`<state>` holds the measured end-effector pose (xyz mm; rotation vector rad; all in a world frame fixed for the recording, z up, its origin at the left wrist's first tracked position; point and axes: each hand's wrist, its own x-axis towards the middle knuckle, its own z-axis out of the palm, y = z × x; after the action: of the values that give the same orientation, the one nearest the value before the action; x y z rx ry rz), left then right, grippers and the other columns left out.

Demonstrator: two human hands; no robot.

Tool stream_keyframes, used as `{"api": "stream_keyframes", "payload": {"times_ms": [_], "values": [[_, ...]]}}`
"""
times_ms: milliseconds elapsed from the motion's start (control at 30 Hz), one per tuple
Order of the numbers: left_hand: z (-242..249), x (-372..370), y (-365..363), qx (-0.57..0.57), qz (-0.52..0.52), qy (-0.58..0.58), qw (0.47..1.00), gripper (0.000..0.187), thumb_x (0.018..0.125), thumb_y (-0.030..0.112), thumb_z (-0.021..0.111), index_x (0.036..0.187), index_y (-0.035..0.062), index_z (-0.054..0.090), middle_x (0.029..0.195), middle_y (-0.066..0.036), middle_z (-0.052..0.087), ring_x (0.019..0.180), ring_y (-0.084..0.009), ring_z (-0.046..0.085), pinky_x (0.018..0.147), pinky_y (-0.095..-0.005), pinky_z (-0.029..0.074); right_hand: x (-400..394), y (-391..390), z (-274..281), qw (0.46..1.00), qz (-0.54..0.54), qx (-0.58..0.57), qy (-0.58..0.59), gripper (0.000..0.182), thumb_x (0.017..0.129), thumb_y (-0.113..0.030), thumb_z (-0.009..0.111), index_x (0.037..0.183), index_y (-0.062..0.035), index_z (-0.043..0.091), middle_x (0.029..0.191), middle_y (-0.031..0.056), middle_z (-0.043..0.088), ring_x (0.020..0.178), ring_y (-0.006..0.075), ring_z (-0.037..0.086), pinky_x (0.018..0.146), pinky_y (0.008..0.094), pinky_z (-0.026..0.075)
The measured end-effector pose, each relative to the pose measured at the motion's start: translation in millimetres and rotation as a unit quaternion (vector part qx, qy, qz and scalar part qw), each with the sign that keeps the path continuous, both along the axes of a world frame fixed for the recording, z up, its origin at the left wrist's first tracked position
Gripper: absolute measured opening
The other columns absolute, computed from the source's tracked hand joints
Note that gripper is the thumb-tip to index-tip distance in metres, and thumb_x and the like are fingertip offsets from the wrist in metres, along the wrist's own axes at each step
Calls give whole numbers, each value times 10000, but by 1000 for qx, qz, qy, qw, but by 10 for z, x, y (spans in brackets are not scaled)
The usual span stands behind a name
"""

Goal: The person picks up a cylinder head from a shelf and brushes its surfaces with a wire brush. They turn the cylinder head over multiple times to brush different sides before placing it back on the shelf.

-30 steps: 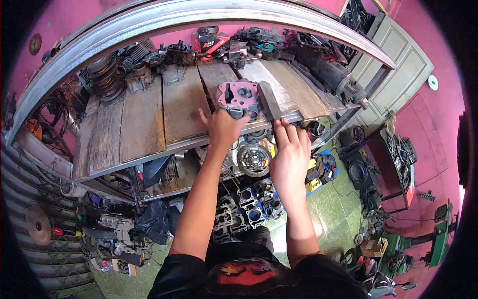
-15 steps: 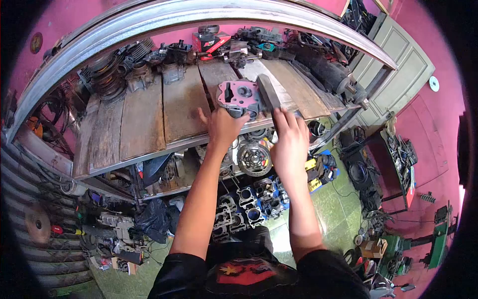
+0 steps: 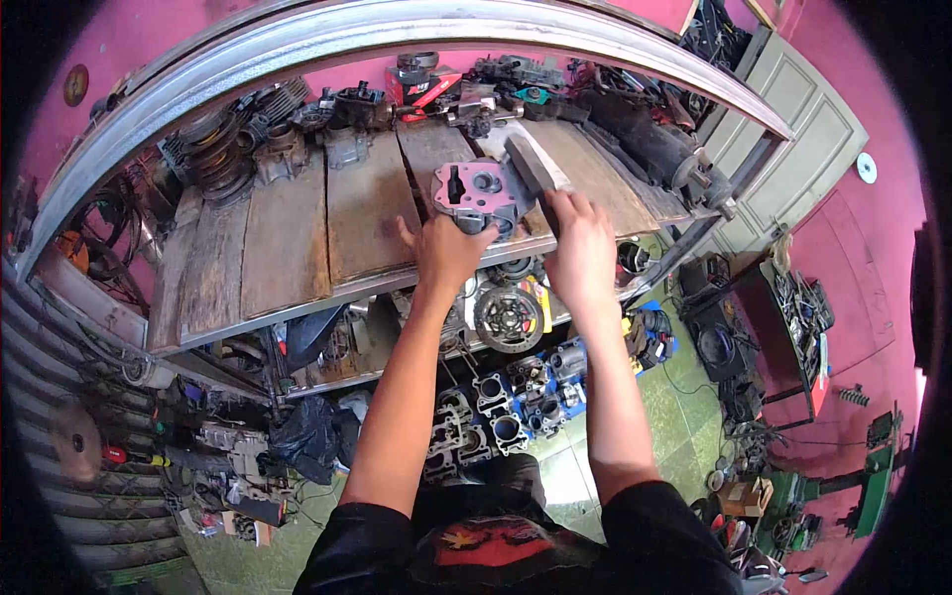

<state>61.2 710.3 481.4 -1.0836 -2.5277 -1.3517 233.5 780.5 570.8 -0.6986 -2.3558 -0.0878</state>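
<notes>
An engine cylinder head (image 3: 474, 201) sits on the wooden bench near its front edge, its flat face up and coloured pink. My left hand (image 3: 451, 253) grips the near side of it, with the thumb along the front and a finger spread out to the left. In my right hand (image 3: 581, 233), fingers closed, is the near end of a long flat grey bar (image 3: 534, 167). The bar slants away and to the left, alongside the cylinder head's right edge. What the bar is made of does not show.
Greasy engine parts (image 3: 347, 144), a red box (image 3: 421, 87) and a dark cylindrical part (image 3: 654, 144) line the back of the plank bench (image 3: 283, 238). A metal beam (image 3: 446, 25) crosses above. Below are a brake disc (image 3: 509, 319) and several engine cylinders (image 3: 508, 428).
My right hand has moved forward and slightly right, and the bar's far end has swung up and left. My left hand and the cylinder head stay in place.
</notes>
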Motion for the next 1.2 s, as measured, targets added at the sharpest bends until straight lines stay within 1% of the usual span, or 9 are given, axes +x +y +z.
{"api": "stream_keyframes", "payload": {"times_ms": [267,467,533,600,700,800,867,967,1200], "values": [[-1,16,-14,-16,-8,-7,1000,576,793,572,819,1082,74,795,961,-222,790,1049,-399,740,1245,-665,108,305,-544,-196,999,-32,-18,10,738,652,117,688,1383,27,635,1401,192,640,1192,394,595,1045,480,483],[68,58,23,-17,0,4,1000,568,764,509,863,1151,102,781,986,-203,796,1058,-406,745,1236,-711,70,-284,162,-93,998,-55,11,17,426,769,20,699,1191,-25,670,1230,138,676,1123,363,636,999,470,501],[57,72,16,2,8,2,1000,533,791,565,826,1003,75,829,929,-242,789,1014,-411,753,1257,-661,85,-272,112,-106,998,-55,14,12,374,789,7,683,1161,-33,671,1200,131,677,1111,358,641,991,468,502],[62,55,5,-26,6,-14,1000,580,752,517,858,1156,109,779,988,-196,799,1065,-403,745,1239,-706,63,-67,-175,-140,999,-36,32,14,440,789,16,665,1227,-21,682,1249,141,679,1117,359,638,1012,469,496],[-3,49,-7,13,-3,-18,1000,570,758,513,851,1143,97,781,988,-202,798,1065,-401,747,1240,-706,61,271,-611,-265,999,-44,28,-10,598,793,31,643,1390,0,648,1387,174,647,1144,354,616,1079,477,473],[-26,34,5,4,3,-12,1000,559,762,518,846,1125,95,790,998,-205,799,1067,-399,749,1240,-706,53,318,-762,-308,997,-64,50,-12,537,838,-7,628,1375,-1,652,1386,163,647,1145,349,617,1100,478,464],[-19,23,26,0,0,-24,1000,546,774,526,831,1109,96,798,1014,-205,800,1090,-402,739,1243,-693,62,152,-547,-188,994,-71,77,-14,469,860,-32,630,1326,-16,671,1363,148,657,1143,345,623,1077,481,474],[-1,25,21,1,-5,-40,999,543,784,540,812,1104,101,803,1032,-207,800,1117,-403,731,1249,-677,66,-296,13,-56,996,-65,64,11,162,880,-78,666,1039,-51,675,1094,130,690,1077,356,654,940,476,508],[5,35,20,1,18,-33,999,597,764,580,806,1136,113,793,1051,-227,795,1130,-409,731,1261,-667,61,-34,-172,-147,998,-21,61,7,356,826,-25,665,1180,-20,693,1220,146,685,1104,346,647,980,474,507]]}}
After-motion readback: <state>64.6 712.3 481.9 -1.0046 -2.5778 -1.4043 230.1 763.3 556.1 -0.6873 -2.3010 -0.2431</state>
